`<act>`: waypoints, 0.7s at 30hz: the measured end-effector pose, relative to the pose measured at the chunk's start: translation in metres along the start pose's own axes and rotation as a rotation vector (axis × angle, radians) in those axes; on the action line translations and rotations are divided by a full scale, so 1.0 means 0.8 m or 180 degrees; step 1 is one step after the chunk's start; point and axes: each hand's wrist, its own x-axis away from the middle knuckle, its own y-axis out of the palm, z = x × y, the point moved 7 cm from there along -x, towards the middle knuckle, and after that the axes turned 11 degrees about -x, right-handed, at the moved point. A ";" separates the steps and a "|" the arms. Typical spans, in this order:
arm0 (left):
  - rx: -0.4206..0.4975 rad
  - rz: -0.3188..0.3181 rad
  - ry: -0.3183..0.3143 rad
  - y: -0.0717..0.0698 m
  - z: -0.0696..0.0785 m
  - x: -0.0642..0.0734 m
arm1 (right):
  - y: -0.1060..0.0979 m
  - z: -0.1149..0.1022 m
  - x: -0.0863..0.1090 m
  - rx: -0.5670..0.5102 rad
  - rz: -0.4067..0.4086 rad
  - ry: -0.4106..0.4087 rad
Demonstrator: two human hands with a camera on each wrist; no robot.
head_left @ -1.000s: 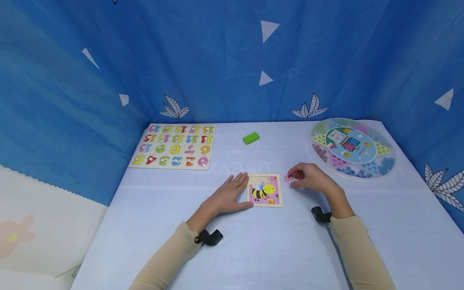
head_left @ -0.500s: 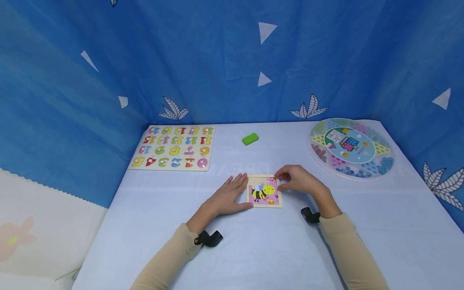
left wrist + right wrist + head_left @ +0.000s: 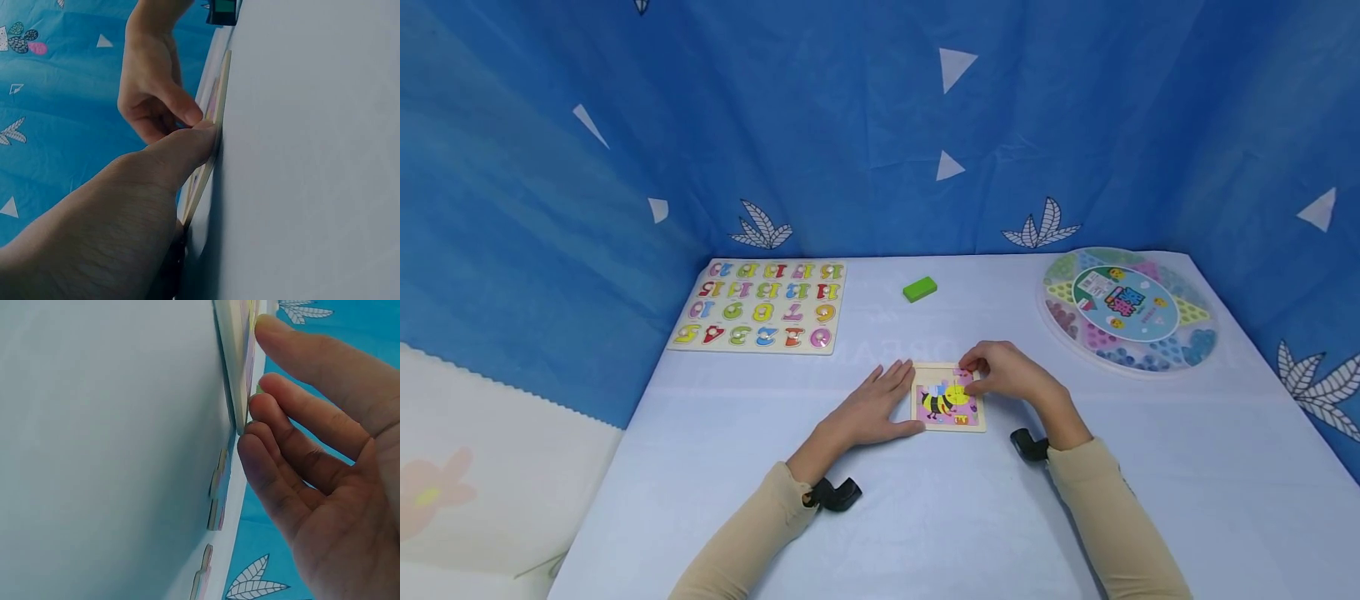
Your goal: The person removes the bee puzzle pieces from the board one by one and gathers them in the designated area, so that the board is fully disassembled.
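Wooden puzzle (image 3: 946,410) on desk (image 3: 925,517) | left hand (image 3: 872,408): fingers spread wide along left edge | right hand (image 3: 1013,375): fingers bent over upper-right corner, pinch unclear

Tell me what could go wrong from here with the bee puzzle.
The right hand has its fingers at the upper right corner of the bee puzzle and could nudge neighbouring pieces. The left hand rests only along the left side of the wooden frame, so a push might swivel it. Bare backing shows at the upper left; a piece set there askew may not sit flush.
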 end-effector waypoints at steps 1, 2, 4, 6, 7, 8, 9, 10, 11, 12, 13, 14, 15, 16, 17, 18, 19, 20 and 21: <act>0.0010 -0.0002 0.0002 0.000 0.000 0.000 | 0.000 0.000 0.000 0.0010 0.0000 -0.0001; 0.0016 -0.0005 0.0003 0.000 0.000 0.000 | 0.001 -0.001 0.000 0.0024 0.0002 -0.0007; 0.0024 -0.0011 0.0004 -0.001 0.001 0.001 | 0.001 -0.001 0.001 0.0040 -0.0004 -0.0012; 0.0019 -0.0014 0.0008 -0.001 0.001 0.001 | 0.001 -0.001 0.002 0.0048 0.0008 0.0009; 0.0022 -0.0006 0.0015 -0.001 0.001 0.001 | 0.001 -0.001 0.002 0.0055 0.0016 0.0018; 0.0021 0.0000 0.0017 -0.002 0.001 0.001 | 0.001 0.000 0.002 0.0068 0.0025 0.0022; 0.0025 0.0013 0.0024 -0.002 0.002 0.001 | 0.001 0.000 0.002 0.0072 0.0034 0.0024; 0.0027 0.0029 0.0030 -0.003 0.002 0.001 | 0.000 0.000 0.002 0.0087 0.0039 0.0008; 0.0021 0.0044 0.0036 -0.003 0.002 0.000 | 0.000 0.001 0.002 0.0100 0.0051 0.0002; 0.0017 0.0058 0.0042 -0.004 0.002 0.000 | 0.000 0.000 0.001 0.0117 0.0054 -0.0017; 0.0010 0.0070 0.0046 -0.004 0.002 0.000 | 0.000 0.000 0.001 0.0128 0.0054 -0.0037; 0.0006 0.0074 0.0049 -0.005 0.002 0.000 | 0.000 0.000 0.001 0.0130 0.0049 -0.0055; 0.0001 0.0084 0.0057 -0.005 0.002 0.001 | 0.001 0.000 0.001 0.0128 0.0041 -0.0070; -0.0003 0.0084 0.0059 -0.005 0.003 0.001 | 0.002 0.000 0.000 0.0129 0.0036 -0.0071; -0.0002 0.0083 0.0062 -0.005 0.003 0.001 | 0.002 0.001 0.000 0.0119 0.0037 -0.0053; 0.0001 0.0080 0.0064 -0.005 0.003 0.002 | 0.003 0.002 0.000 0.0116 0.0033 -0.0040; 0.0013 0.0080 0.0066 -0.006 0.003 0.002 | 0.004 0.002 -0.001 0.0121 0.0027 -0.0038; 0.0018 0.0080 0.0067 -0.006 0.003 0.002 | 0.004 0.002 -0.001 0.0128 0.0024 -0.0034; 0.0016 0.0080 0.0067 -0.006 0.003 0.002 | 0.004 0.003 -0.001 0.0140 0.0027 -0.0032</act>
